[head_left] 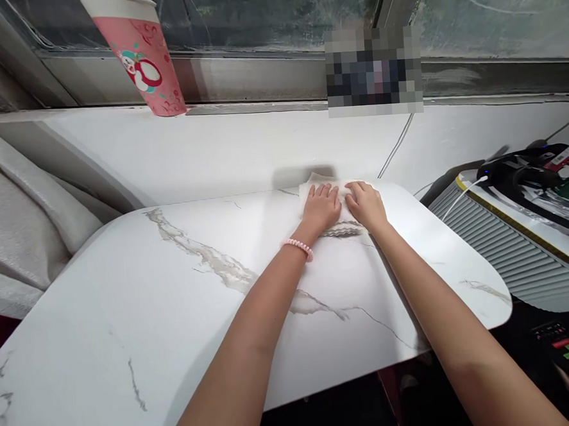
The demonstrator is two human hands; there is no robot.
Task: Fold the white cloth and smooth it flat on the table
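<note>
Your left hand (pixel 321 208) presses flat, fingers slightly spread, on the cloth (pixel 346 218) at the counter's (pixel 199 314) far edge, your right hand (pixel 367 205) rests there bent-fingered, its grip unclear, and the cloth looks off-white, layered and wavy-edged.

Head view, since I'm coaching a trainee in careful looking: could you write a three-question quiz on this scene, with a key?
1. What lies under both the left hand and the right hand?
2. True or false: the pink cup stands in front of the window.
3. Which wrist wears the pink coil bracelet: a) left, b) right, c) both?

Key: 1. A pale cloth. 2. True. 3. a.
</note>
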